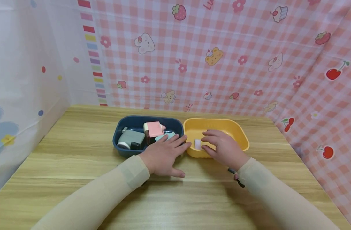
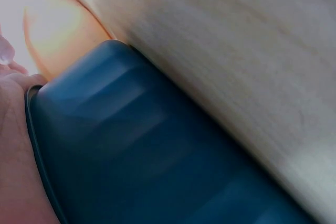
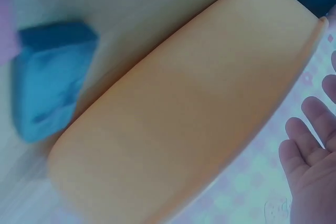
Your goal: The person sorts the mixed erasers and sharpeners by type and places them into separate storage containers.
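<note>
My left hand [image 1: 164,155] lies palm down with spread fingers across the front right of a navy blue bin [image 1: 122,123]. Its fingertips reach the rim beside a yellow bin [image 1: 235,126]. Inside the blue bin are a grey-green block-shaped toy [image 1: 131,137], a pink and brown one [image 1: 154,129] and a light blue piece [image 1: 164,136], partly covered by the hand. Over the yellow bin hovers my right hand [image 1: 225,148], fingers loosely bent and apart. A small whitish block [image 1: 197,144] sits in that bin just left of its fingertips; the right wrist view shows extended fingers [image 3: 310,148].
The two bins stand side by side on a wood-grain table [image 1: 175,201]. In the right wrist view a teal block [image 3: 52,82] lies beside the yellow bin, with a blurred pink thing [image 3: 6,19] at the edge. Pink checked cloth [image 1: 189,73] hangs behind.
</note>
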Available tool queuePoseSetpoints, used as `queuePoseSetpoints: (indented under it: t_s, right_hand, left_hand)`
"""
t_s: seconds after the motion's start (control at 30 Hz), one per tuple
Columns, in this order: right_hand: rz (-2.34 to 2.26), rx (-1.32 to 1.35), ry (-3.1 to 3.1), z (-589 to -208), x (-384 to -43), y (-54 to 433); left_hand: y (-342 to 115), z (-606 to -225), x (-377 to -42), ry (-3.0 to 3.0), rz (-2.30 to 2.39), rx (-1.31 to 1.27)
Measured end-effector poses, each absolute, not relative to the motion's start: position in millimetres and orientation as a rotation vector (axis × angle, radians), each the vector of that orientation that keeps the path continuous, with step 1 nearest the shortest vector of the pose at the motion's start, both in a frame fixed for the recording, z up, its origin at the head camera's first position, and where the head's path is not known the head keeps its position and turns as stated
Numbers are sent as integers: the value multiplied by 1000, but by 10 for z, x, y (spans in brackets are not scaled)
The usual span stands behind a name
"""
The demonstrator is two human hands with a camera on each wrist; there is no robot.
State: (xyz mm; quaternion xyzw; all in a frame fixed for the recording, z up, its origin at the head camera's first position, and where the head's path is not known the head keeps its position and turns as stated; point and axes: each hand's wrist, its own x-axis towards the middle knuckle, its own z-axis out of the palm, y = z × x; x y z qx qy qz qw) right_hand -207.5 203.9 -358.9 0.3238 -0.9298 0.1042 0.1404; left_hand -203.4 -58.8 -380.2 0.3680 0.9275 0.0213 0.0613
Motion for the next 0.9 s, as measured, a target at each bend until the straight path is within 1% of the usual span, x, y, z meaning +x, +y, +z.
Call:
queuePoseSetpoints:
  t_s: [0.27, 0.53, 0.9]
  right_hand:
    - [368, 898, -2684, -3587, -1896, 2339]
    - [311, 883, -2644, -3652, -1740, 2633]
    - [294, 835, -2687, -3649, -1556, 2835]
  left_hand:
    - [-572, -3804, -2036, 2801, 63, 1106]
    - [-581, -3804, -2028, 2803, 71, 1109]
    - [-582, -3799, -2027, 2802, 76, 1116]
